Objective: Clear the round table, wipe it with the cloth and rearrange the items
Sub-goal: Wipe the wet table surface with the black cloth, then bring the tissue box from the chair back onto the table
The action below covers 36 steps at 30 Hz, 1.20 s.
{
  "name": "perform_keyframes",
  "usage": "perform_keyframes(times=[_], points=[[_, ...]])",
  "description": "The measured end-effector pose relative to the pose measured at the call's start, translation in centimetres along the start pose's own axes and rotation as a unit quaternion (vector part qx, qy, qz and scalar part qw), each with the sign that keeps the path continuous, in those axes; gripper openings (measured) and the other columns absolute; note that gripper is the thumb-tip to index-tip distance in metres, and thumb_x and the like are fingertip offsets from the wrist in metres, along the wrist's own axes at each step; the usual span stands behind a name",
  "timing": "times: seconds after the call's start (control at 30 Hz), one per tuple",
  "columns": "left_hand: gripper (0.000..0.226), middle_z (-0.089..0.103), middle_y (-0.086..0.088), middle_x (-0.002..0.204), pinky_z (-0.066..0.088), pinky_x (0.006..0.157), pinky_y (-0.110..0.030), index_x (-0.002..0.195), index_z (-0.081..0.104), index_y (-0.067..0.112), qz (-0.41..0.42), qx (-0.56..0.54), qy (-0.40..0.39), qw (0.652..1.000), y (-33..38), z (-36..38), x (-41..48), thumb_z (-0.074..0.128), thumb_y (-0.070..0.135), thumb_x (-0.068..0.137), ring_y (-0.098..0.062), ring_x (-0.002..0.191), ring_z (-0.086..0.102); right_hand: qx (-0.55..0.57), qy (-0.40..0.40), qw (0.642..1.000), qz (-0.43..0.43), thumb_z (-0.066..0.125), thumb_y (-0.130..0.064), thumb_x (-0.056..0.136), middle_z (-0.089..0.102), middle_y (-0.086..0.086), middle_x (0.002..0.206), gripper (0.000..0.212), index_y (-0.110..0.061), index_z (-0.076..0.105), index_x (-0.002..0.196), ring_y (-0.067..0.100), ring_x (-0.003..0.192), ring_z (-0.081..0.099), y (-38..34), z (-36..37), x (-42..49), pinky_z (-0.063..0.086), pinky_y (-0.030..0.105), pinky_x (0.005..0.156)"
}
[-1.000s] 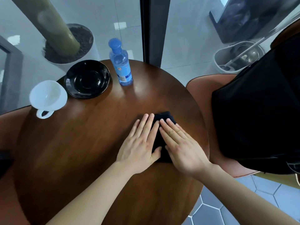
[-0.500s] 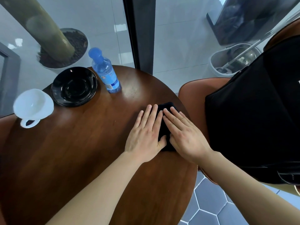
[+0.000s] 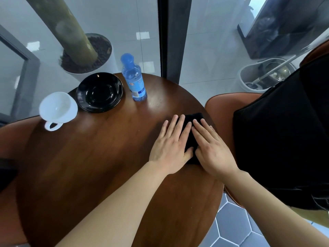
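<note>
A folded black cloth [image 3: 191, 138] lies near the right edge of the round brown wooden table [image 3: 99, 157]. My left hand [image 3: 170, 147] and my right hand [image 3: 211, 148] press flat on it side by side, fingers straight, hiding most of it. At the table's far side stand a blue water bottle [image 3: 134, 81], a black saucer [image 3: 99, 92] and a white cup [image 3: 57, 107] at the far left edge.
An orange chair [image 3: 220, 107] with a black bag [image 3: 284, 132] on it stands right of the table. Another orange seat [image 3: 10, 138] is on the left. Beyond the glass are a planter [image 3: 85, 56] and a mop bucket [image 3: 263, 73].
Both hands stayed flat on the cloth and slid with it toward the table's right edge. The view shifted, so the items' places in the picture moved.
</note>
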<state>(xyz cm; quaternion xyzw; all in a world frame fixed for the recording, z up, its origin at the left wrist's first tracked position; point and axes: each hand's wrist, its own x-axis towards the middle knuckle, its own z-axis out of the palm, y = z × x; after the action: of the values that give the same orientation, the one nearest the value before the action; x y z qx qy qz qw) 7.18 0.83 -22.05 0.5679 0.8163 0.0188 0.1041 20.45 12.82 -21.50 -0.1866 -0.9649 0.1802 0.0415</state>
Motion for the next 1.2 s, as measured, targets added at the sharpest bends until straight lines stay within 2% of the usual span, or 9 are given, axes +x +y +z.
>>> perform_keyframes(times=[0.2, 0.3, 0.4, 0.5, 0.7, 0.83, 0.93, 1.07, 1.2], points=[[0.071, 0.006, -0.013, 0.169, 0.010, 0.126, -0.051, 0.160, 0.014, 0.017, -0.054, -0.033, 0.022, 0.998, -1.4, -0.8, -4.6, 0.034, 0.051, 0.101, -0.030, 0.157, 0.000, -0.018, -0.007, 1.000, -0.018, 0.056, -0.016, 0.092, 0.038, 0.009, 0.159, 0.052, -0.009, 0.053, 0.143, 0.027, 0.153, 0.023, -2.2, -0.8, 0.3, 0.023, 0.045, 0.123], [0.070, 0.007, -0.013, 0.169, 0.011, 0.126, -0.052, 0.160, 0.014, 0.019, -0.092, -0.020, 0.025, 0.995, -3.0, -1.3, -7.7, 0.033, 0.052, 0.101, -0.030, 0.157, 0.002, -0.009, -0.004, 1.000, -0.016, 0.058, -0.020, 0.095, 0.040, 0.006, 0.159, 0.050, -0.010, 0.053, 0.144, 0.026, 0.152, 0.024, -4.5, -0.8, 0.4, 0.026, 0.047, 0.122], [0.072, 0.009, -0.013, 0.169, 0.013, 0.125, -0.055, 0.160, 0.016, 0.019, -0.142, -0.012, 0.020, 0.990, -5.1, -1.7, -11.3, 0.025, 0.056, 0.099, -0.031, 0.156, 0.005, -0.019, -0.006, 0.999, -0.046, 0.062, -0.022, 0.095, 0.044, 0.005, 0.156, 0.050, -0.011, 0.055, 0.143, 0.026, 0.150, 0.029, -7.3, -0.3, 0.5, 0.026, 0.043, 0.122], [0.073, 0.012, -0.015, 0.168, 0.013, 0.124, -0.057, 0.159, 0.019, 0.019, -0.195, -0.010, 0.013, 0.981, -7.4, -2.1, -15.1, 0.028, 0.056, 0.097, -0.033, 0.156, 0.007, -0.017, -0.025, 0.995, -0.094, 0.061, -0.022, 0.093, 0.048, 0.007, 0.153, 0.050, -0.010, 0.056, 0.141, 0.028, 0.147, 0.037, -10.8, 0.7, 0.9, 0.033, 0.049, 0.119], [0.072, 0.022, -0.017, 0.166, 0.019, 0.123, -0.059, 0.157, 0.028, 0.017, -0.264, -0.027, 0.041, 0.963, -12.1, -3.7, -22.7, 0.032, 0.054, 0.094, -0.036, 0.155, 0.015, -0.025, -0.062, 0.986, -0.151, 0.063, -0.026, 0.089, 0.050, 0.005, 0.150, 0.055, -0.015, 0.053, 0.143, 0.031, 0.141, 0.043, -20.2, 2.5, 2.4, 0.041, 0.052, 0.112], [0.077, 0.026, -0.018, 0.164, 0.020, 0.122, -0.061, 0.157, 0.027, 0.016, -0.308, -0.027, 0.071, 0.948, -16.3, -4.4, -28.5, 0.052, 0.048, 0.092, -0.037, 0.154, 0.018, -0.021, -0.084, 0.978, -0.188, 0.050, -0.030, 0.087, 0.048, 0.002, 0.151, 0.060, -0.019, 0.047, 0.146, 0.029, 0.140, 0.043, -27.7, 4.2, 4.0, 0.044, 0.049, 0.110], [0.078, 0.027, -0.019, 0.163, 0.019, 0.122, -0.060, 0.157, 0.027, 0.015, -0.342, -0.022, 0.085, 0.935, -20.1, -4.6, -33.5, 0.054, 0.046, 0.091, -0.038, 0.153, 0.019, -0.022, -0.088, 0.971, -0.222, 0.062, -0.028, 0.086, 0.050, 0.002, 0.149, 0.062, -0.019, 0.048, 0.146, 0.028, 0.138, 0.045, -34.2, 6.2, 5.3, 0.046, 0.046, 0.108], [0.074, 0.028, -0.020, 0.163, 0.020, 0.121, -0.061, 0.156, 0.028, 0.014, -0.395, -0.020, 0.082, 0.915, -26.1, -4.5, -40.6, 0.047, 0.048, 0.092, -0.038, 0.153, 0.020, -0.007, -0.105, 0.961, -0.256, 0.058, -0.029, 0.091, 0.049, 0.001, 0.151, 0.058, -0.021, 0.048, 0.147, 0.027, 0.139, 0.043, -43.5, 9.5, 7.4, 0.044, 0.043, 0.111], [0.077, 0.031, -0.022, 0.160, 0.021, 0.121, -0.062, 0.154, 0.032, 0.012, -0.429, -0.011, 0.080, 0.900, -31.0, -3.6, -45.6, 0.061, 0.042, 0.089, -0.040, 0.151, 0.024, -0.015, -0.132, 0.952, -0.275, 0.059, -0.031, 0.093, 0.047, 0.002, 0.153, 0.058, -0.020, 0.046, 0.149, 0.028, 0.139, 0.042, -49.5, 12.9, 9.6, 0.043, 0.042, 0.110]])
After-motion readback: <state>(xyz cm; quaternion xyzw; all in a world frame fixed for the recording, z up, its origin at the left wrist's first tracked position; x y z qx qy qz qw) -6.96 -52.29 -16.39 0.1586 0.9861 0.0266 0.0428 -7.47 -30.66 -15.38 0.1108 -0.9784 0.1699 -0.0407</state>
